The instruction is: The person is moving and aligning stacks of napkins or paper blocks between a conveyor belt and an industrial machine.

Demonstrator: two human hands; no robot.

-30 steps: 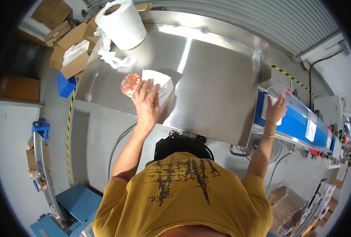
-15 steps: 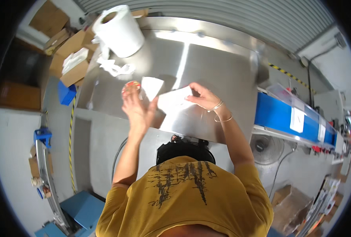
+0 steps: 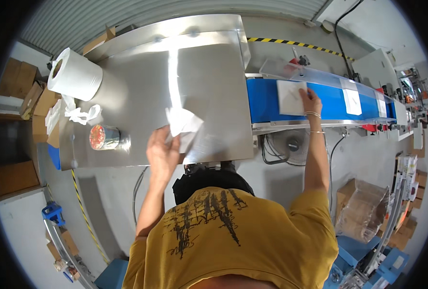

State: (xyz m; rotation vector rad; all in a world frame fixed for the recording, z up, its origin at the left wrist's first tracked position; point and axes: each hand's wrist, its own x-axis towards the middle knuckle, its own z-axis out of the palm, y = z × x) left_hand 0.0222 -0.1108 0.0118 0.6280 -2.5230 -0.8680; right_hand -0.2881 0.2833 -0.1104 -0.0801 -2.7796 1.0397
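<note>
My left hand is over the front of the steel table, its thumb and fingers closed on the near edge of a small stack of white sheets or pouches. Reaching out to the right, my right hand pinches the edge of a flat white packet, which lies on the blue conveyor belt. A short round tin with a red patterned end is on the table, left of my left hand. Farther along the belt lie more white packets.
At the table's far left stands a big white roll, its torn white strip trailing. Cardboard boxes stack beyond the left edge. A clear guard runs along the belt's far side. Below the belt is a floor fan.
My right hand has carried a white packet from the table to the belt. My left hand has left the tin and now grips the white stack. The view has turned right.
</note>
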